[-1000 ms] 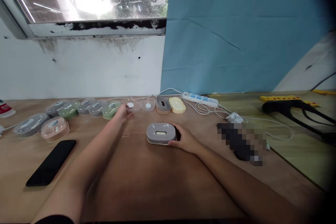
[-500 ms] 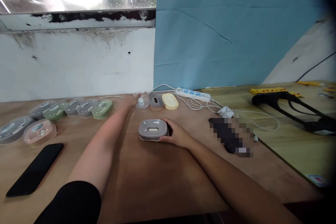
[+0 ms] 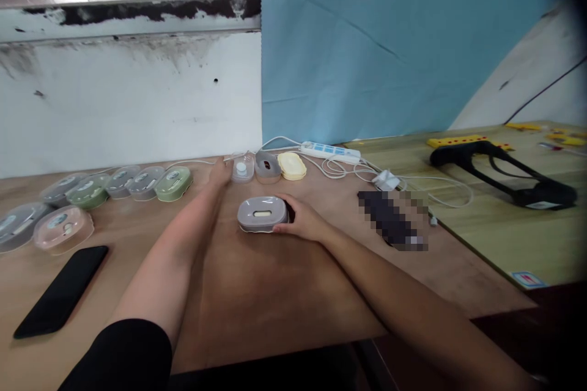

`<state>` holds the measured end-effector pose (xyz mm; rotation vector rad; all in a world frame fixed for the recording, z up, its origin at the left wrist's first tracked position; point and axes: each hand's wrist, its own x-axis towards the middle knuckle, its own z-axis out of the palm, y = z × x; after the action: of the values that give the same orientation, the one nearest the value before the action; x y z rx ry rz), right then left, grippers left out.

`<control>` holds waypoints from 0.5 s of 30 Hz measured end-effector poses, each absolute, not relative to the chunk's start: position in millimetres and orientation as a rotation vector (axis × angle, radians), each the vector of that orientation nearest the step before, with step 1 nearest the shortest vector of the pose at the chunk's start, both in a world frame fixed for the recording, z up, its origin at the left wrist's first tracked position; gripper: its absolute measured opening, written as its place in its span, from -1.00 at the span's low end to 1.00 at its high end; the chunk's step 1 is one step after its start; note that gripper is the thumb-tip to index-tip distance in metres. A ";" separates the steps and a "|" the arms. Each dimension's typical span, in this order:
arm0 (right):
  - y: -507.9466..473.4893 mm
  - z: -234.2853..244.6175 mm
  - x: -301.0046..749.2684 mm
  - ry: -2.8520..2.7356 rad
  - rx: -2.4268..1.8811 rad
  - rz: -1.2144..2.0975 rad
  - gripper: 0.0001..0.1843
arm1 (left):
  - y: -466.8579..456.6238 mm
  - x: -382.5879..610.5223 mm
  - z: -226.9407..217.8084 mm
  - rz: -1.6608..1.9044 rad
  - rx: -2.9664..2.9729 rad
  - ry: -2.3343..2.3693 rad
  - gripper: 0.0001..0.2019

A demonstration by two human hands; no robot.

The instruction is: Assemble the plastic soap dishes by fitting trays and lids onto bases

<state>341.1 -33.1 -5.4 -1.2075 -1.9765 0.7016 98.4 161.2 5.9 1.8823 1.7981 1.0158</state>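
Observation:
A grey oval soap box [image 3: 262, 212] with a slot in its top rests on the brown table in front of me. Its right end is gripped by my right hand [image 3: 300, 218], thumb at the near side and fingers behind. My left hand [image 3: 221, 171] reaches to the back of the table, just left of a clear plastic cover [image 3: 243, 169] with a round white spot. Its fingers look stretched out, though they are small and partly hidden. Beside the cover stand a grey-brown oval dish [image 3: 268, 168] and a pale yellow oval dish [image 3: 292, 166].
Several lidded boxes, among them a pink one [image 3: 63, 230] and a green one [image 3: 173, 184], sit at the left. A black phone [image 3: 62, 290] lies nearer. Behind are a white power strip [image 3: 331, 151] and cables; a black frame [image 3: 499, 174] lies at the right.
My left hand has drawn slightly left, away from the clear cover it was touching. My right hand stays on the grey soap box. The view has shifted a little.

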 end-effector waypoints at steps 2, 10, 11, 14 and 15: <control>-33.4 -5.1 341.3 -1.977 -1.204 0.705 -0.01 | 160.1 98.8 3.3 1.059 1.874 1.816 -0.53; -28.9 -13.0 341.0 -1.890 -1.182 0.743 -0.03 | 74.5 104.6 0.3 1.325 2.251 1.300 -0.49; -27.1 -15.2 339.7 -1.844 -1.178 0.758 -0.05 | 55.4 105.1 -0.1 1.207 2.353 1.138 -0.47; -21.2 -19.1 331.5 -1.694 -1.137 0.788 -0.08 | 6.5 106.0 -0.1 0.824 2.579 0.858 -0.14; -19.3 -18.9 327.1 -1.646 -1.109 0.792 -0.09 | -3.9 106.4 0.1 0.809 2.557 0.860 -0.10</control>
<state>327.1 -19.3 -18.9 -1.1095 -1.6459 0.7916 106.4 -3.9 0.1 2.5573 0.8605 0.8085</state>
